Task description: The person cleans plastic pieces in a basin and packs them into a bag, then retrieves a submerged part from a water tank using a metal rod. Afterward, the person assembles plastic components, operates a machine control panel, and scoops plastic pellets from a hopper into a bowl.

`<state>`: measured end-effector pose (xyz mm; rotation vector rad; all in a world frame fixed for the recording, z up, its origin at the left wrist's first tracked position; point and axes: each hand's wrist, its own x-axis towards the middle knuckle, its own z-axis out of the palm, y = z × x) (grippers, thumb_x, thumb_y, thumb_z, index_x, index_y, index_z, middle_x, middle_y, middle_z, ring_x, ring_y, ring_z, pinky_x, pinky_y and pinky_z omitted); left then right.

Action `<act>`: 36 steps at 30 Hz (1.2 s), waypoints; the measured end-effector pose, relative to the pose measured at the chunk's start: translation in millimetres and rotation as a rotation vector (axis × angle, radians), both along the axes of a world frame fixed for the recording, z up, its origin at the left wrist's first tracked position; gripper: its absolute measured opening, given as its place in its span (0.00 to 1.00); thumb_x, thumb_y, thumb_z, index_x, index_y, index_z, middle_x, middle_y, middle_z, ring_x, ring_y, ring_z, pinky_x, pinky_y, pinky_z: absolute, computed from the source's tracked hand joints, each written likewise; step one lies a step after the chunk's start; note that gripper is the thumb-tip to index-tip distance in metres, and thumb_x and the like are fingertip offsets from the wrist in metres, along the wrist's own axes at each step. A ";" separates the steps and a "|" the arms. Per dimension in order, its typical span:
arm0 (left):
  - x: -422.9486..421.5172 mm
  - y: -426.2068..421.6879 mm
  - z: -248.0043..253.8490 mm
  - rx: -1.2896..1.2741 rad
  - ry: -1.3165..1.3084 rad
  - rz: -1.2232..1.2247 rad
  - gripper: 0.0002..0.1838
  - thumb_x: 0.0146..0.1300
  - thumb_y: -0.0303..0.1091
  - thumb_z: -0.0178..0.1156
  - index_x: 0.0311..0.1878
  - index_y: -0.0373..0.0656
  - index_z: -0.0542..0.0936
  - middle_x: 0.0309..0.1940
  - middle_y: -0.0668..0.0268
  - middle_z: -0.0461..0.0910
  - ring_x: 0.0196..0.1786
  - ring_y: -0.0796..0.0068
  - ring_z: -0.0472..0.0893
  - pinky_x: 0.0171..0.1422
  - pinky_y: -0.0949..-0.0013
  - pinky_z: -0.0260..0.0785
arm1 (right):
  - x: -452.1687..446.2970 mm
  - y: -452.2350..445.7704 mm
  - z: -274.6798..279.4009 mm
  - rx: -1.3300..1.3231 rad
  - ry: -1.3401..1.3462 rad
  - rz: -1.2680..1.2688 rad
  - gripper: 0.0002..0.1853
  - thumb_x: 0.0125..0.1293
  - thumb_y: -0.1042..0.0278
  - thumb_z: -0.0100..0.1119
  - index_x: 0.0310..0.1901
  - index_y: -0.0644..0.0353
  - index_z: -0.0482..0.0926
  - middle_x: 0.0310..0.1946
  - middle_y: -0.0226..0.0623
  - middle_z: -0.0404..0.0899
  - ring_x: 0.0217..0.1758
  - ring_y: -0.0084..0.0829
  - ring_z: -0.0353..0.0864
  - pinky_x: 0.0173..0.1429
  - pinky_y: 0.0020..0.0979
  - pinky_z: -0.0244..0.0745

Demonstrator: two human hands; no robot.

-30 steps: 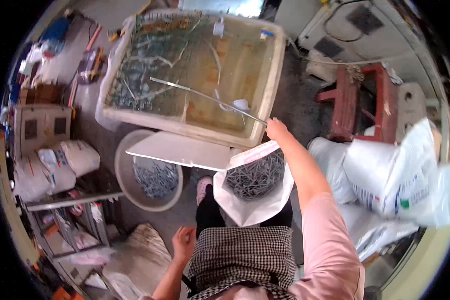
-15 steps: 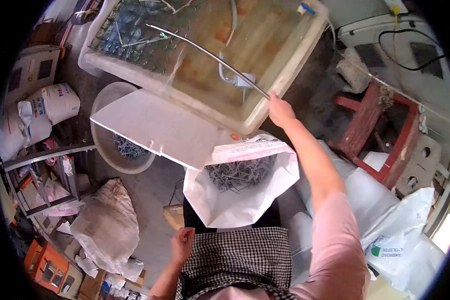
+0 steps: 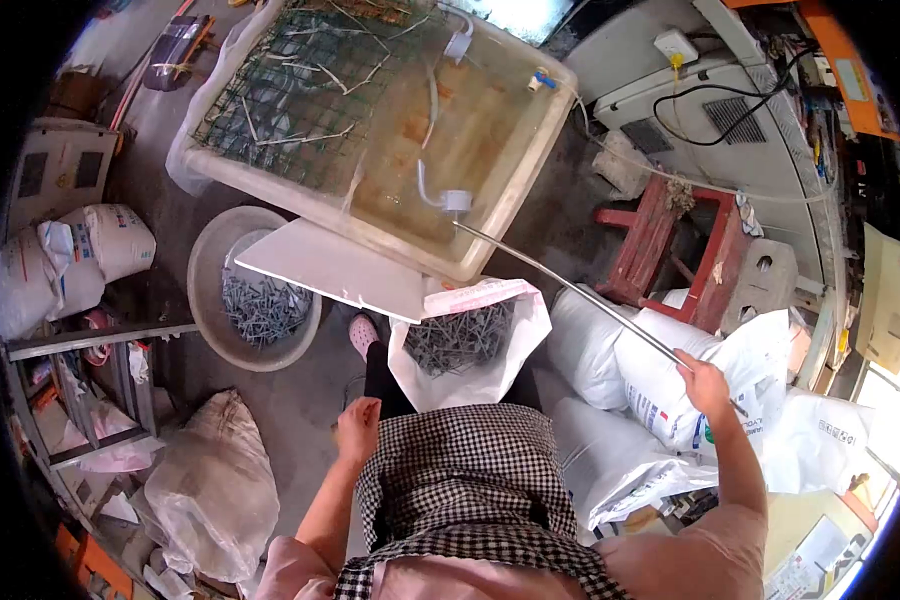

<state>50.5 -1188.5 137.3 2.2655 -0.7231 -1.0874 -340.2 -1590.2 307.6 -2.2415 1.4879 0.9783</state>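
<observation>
My right hand (image 3: 705,382) is wrapped round a long thin metal rod (image 3: 580,287), whose far end reaches the near right corner of a large water-filled tub (image 3: 310,200). My left hand (image 3: 357,430) is curled closed beside the checked apron; whatever it may hold is hidden. A white sack (image 3: 525,345) stands open between my legs, holding grey plastic-looking pieces (image 3: 455,342). From the tub's front edge a white board (image 3: 335,268) slopes over a round basin (image 3: 210,325) with similar pieces. Green netting (image 3: 300,110) and pale strips lie in the tub's left half.
A red stool (image 3: 638,250) and a perforated block (image 3: 765,285) stand at the right. Full white bags (image 3: 660,385) lie beside my right arm. A metal frame (image 3: 140,385) and a plastic-covered sack (image 3: 215,480) are at the left. A cable hangs by the grey cabinet.
My right hand has moved right and back with the rod, whose far end has left the netting side. My left hand stays near the apron, and the head view has shifted.
</observation>
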 end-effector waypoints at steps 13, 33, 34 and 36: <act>-62.6 -36.7 -10.8 0.068 0.172 0.170 0.06 0.60 0.28 0.58 0.34 0.34 0.77 0.25 0.56 0.76 0.26 0.68 0.79 0.32 0.72 0.68 | 31.4 -48.3 -155.9 0.086 -0.231 -0.159 0.18 0.64 0.56 0.52 0.53 0.51 0.76 0.43 0.54 0.77 0.50 0.51 0.74 0.54 0.43 0.68; -35.5 -5.5 -29.8 0.154 0.067 0.210 0.06 0.59 0.26 0.58 0.37 0.34 0.77 0.25 0.60 0.76 0.28 0.70 0.77 0.33 0.71 0.68 | 308.3 -94.4 -336.7 0.080 -0.439 -0.048 0.17 0.66 0.55 0.45 0.55 0.43 0.72 0.43 0.49 0.77 0.48 0.52 0.75 0.50 0.49 0.70; -31.8 -9.1 -27.8 0.171 0.028 0.166 0.05 0.59 0.27 0.58 0.37 0.35 0.78 0.25 0.59 0.77 0.28 0.70 0.77 0.33 0.71 0.68 | 301.4 -96.4 -326.7 0.082 -0.431 -0.024 0.17 0.66 0.55 0.44 0.55 0.43 0.72 0.43 0.50 0.77 0.47 0.52 0.75 0.50 0.49 0.70; -36.2 -7.1 -28.7 0.162 0.071 0.188 0.06 0.59 0.27 0.59 0.37 0.35 0.78 0.26 0.58 0.78 0.28 0.69 0.79 0.33 0.71 0.69 | 274.0 -99.3 -291.2 0.046 -0.421 0.005 0.18 0.66 0.54 0.43 0.55 0.42 0.72 0.42 0.50 0.78 0.46 0.52 0.76 0.48 0.49 0.71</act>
